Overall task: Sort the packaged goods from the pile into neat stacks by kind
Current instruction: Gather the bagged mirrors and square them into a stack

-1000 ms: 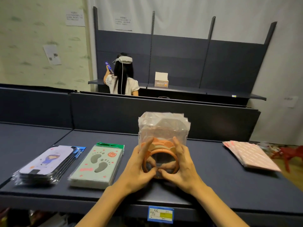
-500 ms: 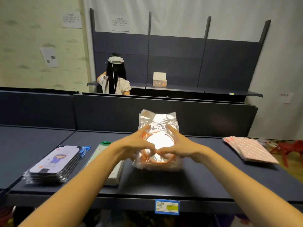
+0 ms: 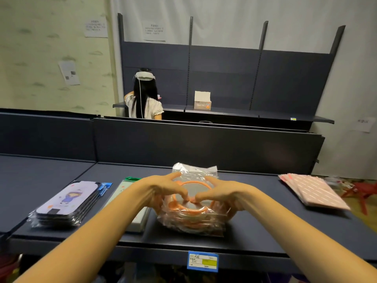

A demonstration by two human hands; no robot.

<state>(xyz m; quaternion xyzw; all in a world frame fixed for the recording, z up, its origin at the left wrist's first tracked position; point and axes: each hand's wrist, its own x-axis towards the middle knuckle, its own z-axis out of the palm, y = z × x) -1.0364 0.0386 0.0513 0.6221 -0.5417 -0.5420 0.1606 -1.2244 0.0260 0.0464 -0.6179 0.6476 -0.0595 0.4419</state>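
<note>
A stack of clear plastic bags holding orange rings [image 3: 193,218] lies flat on the dark shelf [image 3: 265,231], in the middle. My left hand [image 3: 163,190] grips its left side and my right hand [image 3: 222,194] grips its right side, thumbs on top of the uppermost bag. Left of it lies a stack of pale green footprint packages [image 3: 126,190], mostly hidden by my left forearm. Further left sits a stack of cartoon-figure packs [image 3: 67,203]. A stack of pink striped packets [image 3: 314,190] lies at the right.
A blue and yellow price tag [image 3: 202,261] hangs on the shelf's front edge. Behind the low dark back panel [image 3: 204,146] a person with a headset [image 3: 144,94] faces away. A small box [image 3: 202,103] stands on the far shelf. Red items [image 3: 363,190] lie at the right.
The ring bags, held upright a second ago, have been tipped down and laid flat on the shelf. Both my hands moved forward and down with them.
</note>
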